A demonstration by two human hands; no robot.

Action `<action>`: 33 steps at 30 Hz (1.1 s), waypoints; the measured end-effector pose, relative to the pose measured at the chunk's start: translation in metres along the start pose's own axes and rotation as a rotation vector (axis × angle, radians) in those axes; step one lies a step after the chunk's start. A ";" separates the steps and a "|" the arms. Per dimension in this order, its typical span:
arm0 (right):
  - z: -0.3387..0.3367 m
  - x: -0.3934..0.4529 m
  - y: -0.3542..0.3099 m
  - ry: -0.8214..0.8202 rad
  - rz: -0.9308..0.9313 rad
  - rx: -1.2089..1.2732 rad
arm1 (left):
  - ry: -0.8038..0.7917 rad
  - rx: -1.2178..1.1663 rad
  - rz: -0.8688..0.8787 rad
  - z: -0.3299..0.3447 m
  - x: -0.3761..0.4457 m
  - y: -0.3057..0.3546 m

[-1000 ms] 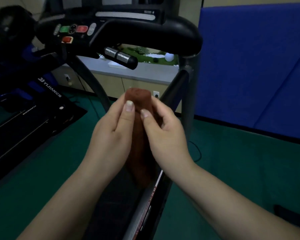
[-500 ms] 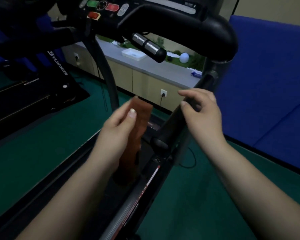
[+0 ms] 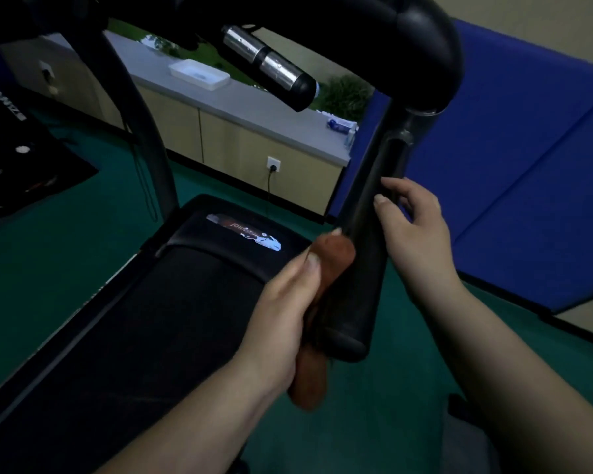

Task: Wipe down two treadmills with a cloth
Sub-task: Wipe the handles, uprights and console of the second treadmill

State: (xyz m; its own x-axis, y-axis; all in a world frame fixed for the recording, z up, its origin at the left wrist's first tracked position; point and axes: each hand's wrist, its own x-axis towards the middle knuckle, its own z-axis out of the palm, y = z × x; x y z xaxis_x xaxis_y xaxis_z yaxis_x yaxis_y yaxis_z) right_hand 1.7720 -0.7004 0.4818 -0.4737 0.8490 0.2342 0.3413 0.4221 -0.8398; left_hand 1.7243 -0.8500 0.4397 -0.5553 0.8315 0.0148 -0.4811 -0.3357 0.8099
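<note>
A black treadmill point(image 3: 185, 302) fills the middle of the head view, its belt running toward me. Its right upright post point(image 3: 367, 268) slants down from the curved handrail point(image 3: 421, 46). My left hand point(image 3: 281, 302) grips a folded reddish-brown cloth point(image 3: 329, 268) and holds it against the post's left side. My right hand point(image 3: 415, 234) curls around the same post from the right, a little higher. A second black treadmill point(image 3: 14, 148) shows at the far left edge.
A chrome-banded grip bar point(image 3: 271, 70) juts out overhead. Behind stands a low cabinet point(image 3: 237, 138) with a white tray point(image 3: 199, 75), a plant and a wall socket. Blue padded mats point(image 3: 528, 165) lean on the right. Green floor point(image 3: 65, 241) lies around both machines.
Both hands held the cloth together a second ago. My right hand let go and took the post; my left hand carried the cloth right and down onto it. The view moved closer.
</note>
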 end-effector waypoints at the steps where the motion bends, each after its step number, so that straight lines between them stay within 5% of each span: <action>1: 0.001 0.001 0.001 0.008 0.005 0.003 | 0.002 -0.027 0.018 -0.001 -0.011 0.002; 8: 0.007 0.016 0.006 0.091 0.062 0.074 | 0.034 0.259 0.047 0.000 0.076 -0.002; 17: 0.006 0.036 0.014 0.136 0.071 0.040 | -0.104 0.057 0.054 -0.014 0.053 -0.014; 25: 0.005 0.048 0.019 0.095 0.065 0.017 | -0.041 0.184 0.048 -0.001 0.155 -0.028; 27: 0.004 0.048 0.020 0.082 0.063 0.022 | -0.096 0.253 0.003 -0.012 0.159 -0.049; 30: 0.003 0.049 0.021 0.083 0.063 0.041 | 0.027 0.167 -0.263 -0.034 0.168 -0.082; 33: 0.003 0.051 0.021 0.083 0.050 0.030 | 0.023 0.128 -0.089 -0.018 0.154 -0.057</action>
State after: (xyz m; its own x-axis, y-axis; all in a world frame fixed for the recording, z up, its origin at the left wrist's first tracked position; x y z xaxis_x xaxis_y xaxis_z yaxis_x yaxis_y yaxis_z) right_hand 1.7530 -0.6494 0.4747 -0.3875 0.8927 0.2300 0.3376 0.3696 -0.8657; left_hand 1.6539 -0.7112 0.3853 -0.5304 0.8446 -0.0729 -0.4394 -0.2004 0.8757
